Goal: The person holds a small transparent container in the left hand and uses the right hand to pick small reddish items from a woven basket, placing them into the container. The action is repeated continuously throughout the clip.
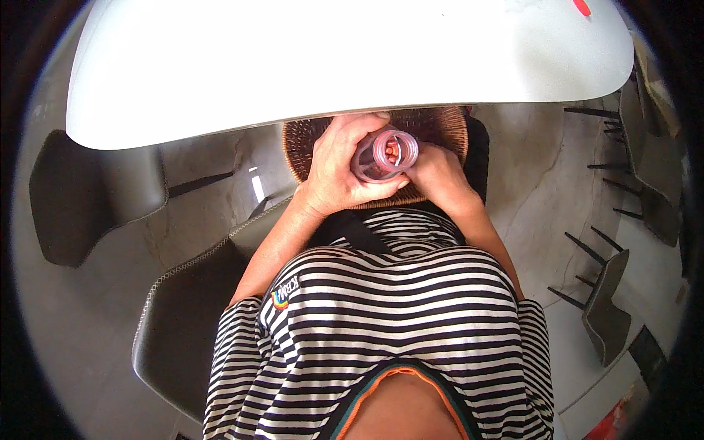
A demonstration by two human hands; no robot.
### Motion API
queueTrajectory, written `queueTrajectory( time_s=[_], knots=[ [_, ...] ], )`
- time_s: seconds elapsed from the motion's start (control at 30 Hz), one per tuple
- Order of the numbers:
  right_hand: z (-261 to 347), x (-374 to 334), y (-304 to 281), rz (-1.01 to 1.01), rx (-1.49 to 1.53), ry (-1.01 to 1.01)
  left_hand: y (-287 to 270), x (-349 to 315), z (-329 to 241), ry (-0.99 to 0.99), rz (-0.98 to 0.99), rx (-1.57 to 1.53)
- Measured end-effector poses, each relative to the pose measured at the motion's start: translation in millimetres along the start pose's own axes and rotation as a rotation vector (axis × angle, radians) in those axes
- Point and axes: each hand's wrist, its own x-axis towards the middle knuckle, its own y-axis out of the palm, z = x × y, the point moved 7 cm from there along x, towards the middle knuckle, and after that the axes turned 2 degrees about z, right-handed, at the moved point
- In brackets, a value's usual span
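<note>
My left hand [339, 163] is wrapped around a clear, pinkish plastic jar [364, 163], thumb on the near side and fingers on the far side. The jar's round mouth [414, 155] is uncovered and faces up toward me. Inside lie several small reddish-orange pieces [392, 152], too small to name. My right hand [438, 176] is close against the jar's right side, over a brown woven basket [456, 132]. Its fingers are hidden behind the jar, so what they hold does not show. The basket rests at my lap, partly under the table edge.
A white table [330, 59] with a curved edge stretches across the front, just beyond my hands. A small red object [581, 7] lies on it at the far right. Grey chairs stand at left [66, 198] and right [609, 308]. I sit on a dark chair [176, 330].
</note>
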Motion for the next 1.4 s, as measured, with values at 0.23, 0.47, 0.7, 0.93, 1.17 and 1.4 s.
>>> queueTrajectory(
  time_s=[0.23, 0.47, 0.7, 0.93, 1.17, 1.4],
  knots=[
    [28.6, 5.3, -110.0, -0.398, 0.428, 0.085, -2.8, 1.3, -0.9, 0.008, -0.022, 0.005],
    [83.2, 13.0, -159.6, -0.615, 0.586, -0.197, -0.1, 5.3, -4.8, 0.013, -0.019, -0.001],
    [84.4, 16.3, -150.3, -0.586, 0.626, -0.196, -4.3, 4.2, -4.7, 0.016, -0.019, 0.012],
    [89.0, 18.8, -147.8, -0.587, 0.473, -0.329, -2.4, 5.2, -4.8, 0.036, -0.033, 0.007],
    [83.3, 15.6, -154.2, -0.613, 0.384, -0.276, -4.9, 0.5, -0.4, -0.006, -0.027, -0.005],
    [14.0, 15.0, -38.0, 0.074, 0.119, 0.131, -4.8, -2.2, 4.1, -0.028, -0.019, -0.008]
  ],
)
